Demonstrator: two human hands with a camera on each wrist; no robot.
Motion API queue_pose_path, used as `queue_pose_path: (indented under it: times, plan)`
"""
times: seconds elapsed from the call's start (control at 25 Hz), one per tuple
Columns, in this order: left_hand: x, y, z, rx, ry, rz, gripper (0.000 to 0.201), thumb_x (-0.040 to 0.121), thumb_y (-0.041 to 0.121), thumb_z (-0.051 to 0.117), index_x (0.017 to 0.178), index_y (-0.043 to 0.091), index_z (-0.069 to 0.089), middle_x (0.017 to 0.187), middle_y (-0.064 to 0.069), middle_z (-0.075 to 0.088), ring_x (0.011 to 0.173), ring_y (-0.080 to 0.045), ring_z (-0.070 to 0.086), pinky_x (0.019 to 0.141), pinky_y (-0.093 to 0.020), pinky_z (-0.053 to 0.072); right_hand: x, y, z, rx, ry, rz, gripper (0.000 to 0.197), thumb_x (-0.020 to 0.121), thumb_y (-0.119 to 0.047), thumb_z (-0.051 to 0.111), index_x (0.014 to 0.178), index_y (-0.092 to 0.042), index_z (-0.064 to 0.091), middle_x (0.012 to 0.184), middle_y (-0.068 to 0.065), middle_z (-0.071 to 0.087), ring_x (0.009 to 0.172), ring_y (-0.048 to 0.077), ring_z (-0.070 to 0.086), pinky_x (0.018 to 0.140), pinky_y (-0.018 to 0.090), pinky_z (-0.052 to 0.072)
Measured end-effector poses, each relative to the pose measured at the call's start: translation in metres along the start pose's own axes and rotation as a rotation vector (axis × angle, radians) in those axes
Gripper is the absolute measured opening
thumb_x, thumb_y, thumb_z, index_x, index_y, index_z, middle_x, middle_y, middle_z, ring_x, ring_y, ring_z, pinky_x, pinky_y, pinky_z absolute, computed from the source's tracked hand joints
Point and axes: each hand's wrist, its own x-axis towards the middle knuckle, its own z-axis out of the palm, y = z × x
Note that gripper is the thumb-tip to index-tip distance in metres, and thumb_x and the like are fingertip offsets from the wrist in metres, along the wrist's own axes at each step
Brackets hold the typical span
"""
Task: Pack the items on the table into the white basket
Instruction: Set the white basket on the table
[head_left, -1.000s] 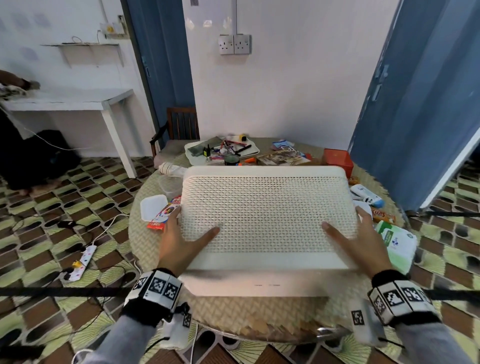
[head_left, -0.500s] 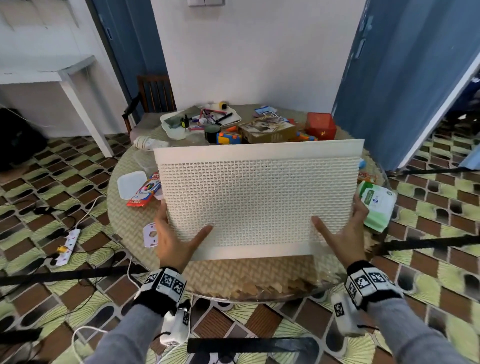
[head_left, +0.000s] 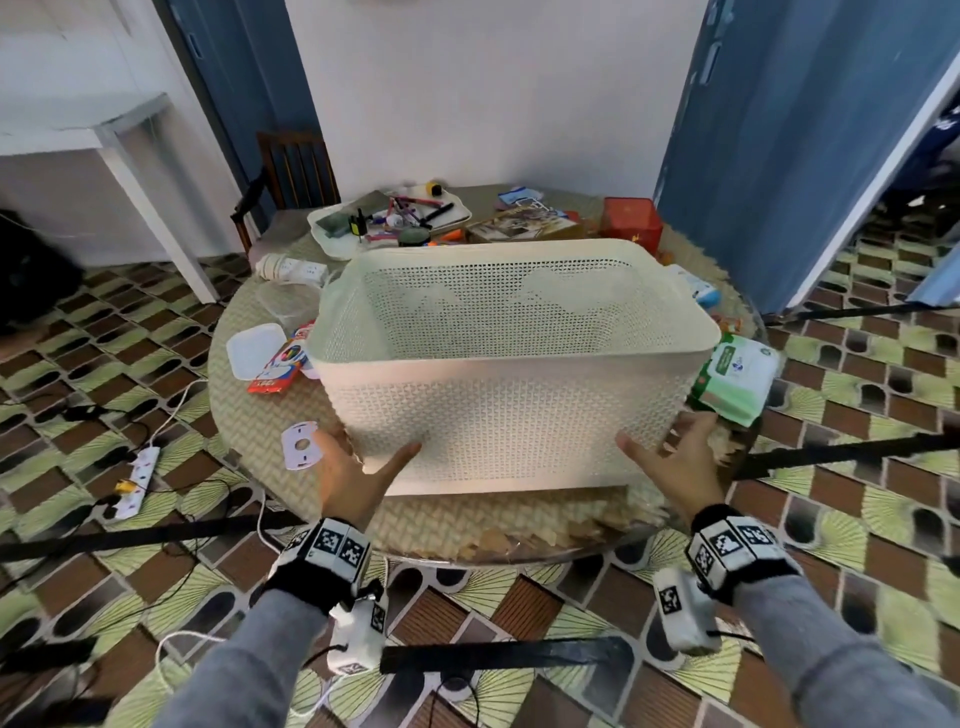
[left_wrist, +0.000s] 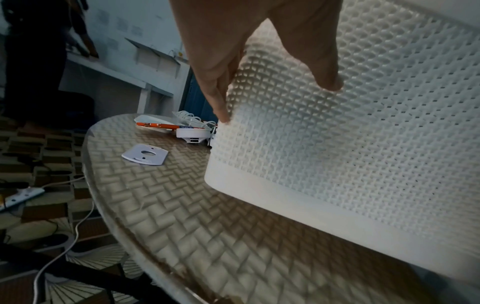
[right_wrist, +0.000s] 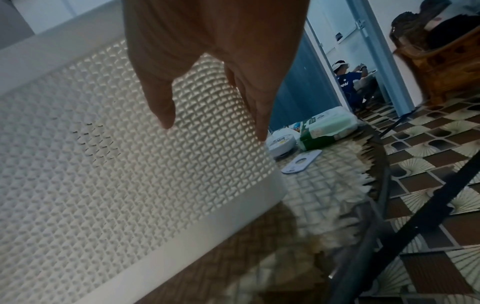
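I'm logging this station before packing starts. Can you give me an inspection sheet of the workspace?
Surface: round woven-mat table, front edge frayed.
Job's things: white basket upright, open side up, looks empty; crayon box, wipes pack, white plate still on the table.
Clutter: tray of pens, red box at the back.
Hands: left hand and right hand open, fingers straight at the basket's near corners.
Cables: power strip and cords on the floor.
Surroundings: patterned tiles, wooden chair, blue doors.

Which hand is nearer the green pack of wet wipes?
Right. The right hand is at the white basket's near right corner, just below the green pack of wet wipes; the left hand is at the opposite corner.
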Motion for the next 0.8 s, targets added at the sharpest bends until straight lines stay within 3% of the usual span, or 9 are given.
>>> queue_pose_path:
  times: [0.12,0.28,0.4,0.52,0.64,0.8]
  plan:
    - [-0.004,-0.007,0.001,0.052,-0.028,-0.029,0.118,0.039,0.075,0.080,0.122,0.010,0.029,0.133,-0.012,0.050,0.123,-0.025,0.049,0.102,-0.049,0.044,-0.003,0.011,-0.004,-0.026,-0.020,0.031,0.064,0.078,-0.022,0.077,0.119,-0.007,0.030,0.116,0.006,0.051,0.110,0.022,0.052,0.090,0.034,0.042]
    - [-0.011,-0.006,-0.009,0.062,-0.019,-0.027,0.109,0.048,0.062,0.084,0.128,0.003,0.039,0.130,-0.012,0.055,0.121,-0.026,0.053,0.103,-0.047,0.043,-0.008,0.022,-0.013,-0.096,0.022,0.038,0.059,0.073,-0.025,0.081,0.112,-0.009,0.040,0.111,0.007,0.056,0.111,0.029,0.055,0.094,0.041,0.046]
    - [-0.011,-0.002,-0.016,0.045,0.036,-0.025,0.114,0.054,0.054,0.086,0.141,0.012,0.027,0.141,-0.011,0.045,0.130,-0.023,0.045,0.110,-0.044,0.036,-0.014,0.015,-0.017,0.003,0.027,0.031,0.073,0.073,-0.021,0.080,0.129,-0.015,0.034,0.122,0.002,0.049,0.116,0.022,0.052,0.094,0.033,0.044]
    - [-0.008,0.009,-0.016,-0.038,0.057,0.019,0.113,0.052,0.048,0.089,0.142,0.016,0.027,0.137,-0.008,0.049,0.125,-0.022,0.048,0.106,-0.043,0.041,-0.016,-0.002,-0.016,0.103,0.040,0.002,0.091,0.068,-0.029,0.083,0.139,-0.019,0.026,0.136,-0.002,0.041,0.123,0.014,0.041,0.095,0.026,0.039]
    - [-0.009,0.021,-0.011,-0.085,0.081,0.017,0.101,0.061,0.033,0.088,0.140,0.010,0.029,0.128,-0.004,0.051,0.115,-0.019,0.053,0.101,-0.036,0.045,-0.013,-0.011,-0.012,0.099,0.117,-0.003,0.091,0.064,-0.037,0.084,0.136,-0.016,0.032,0.139,0.004,0.044,0.123,0.014,0.041,0.098,0.029,0.033]
    - [-0.006,0.029,-0.007,-0.094,0.041,0.016,0.093,0.069,0.023,0.084,0.139,0.005,0.026,0.121,-0.002,0.047,0.111,-0.017,0.052,0.097,-0.031,0.045,-0.010,-0.015,-0.010,0.081,0.124,-0.003,0.092,0.060,-0.044,0.083,0.133,-0.014,0.036,0.137,0.005,0.048,0.122,0.017,0.046,0.103,0.036,0.039]
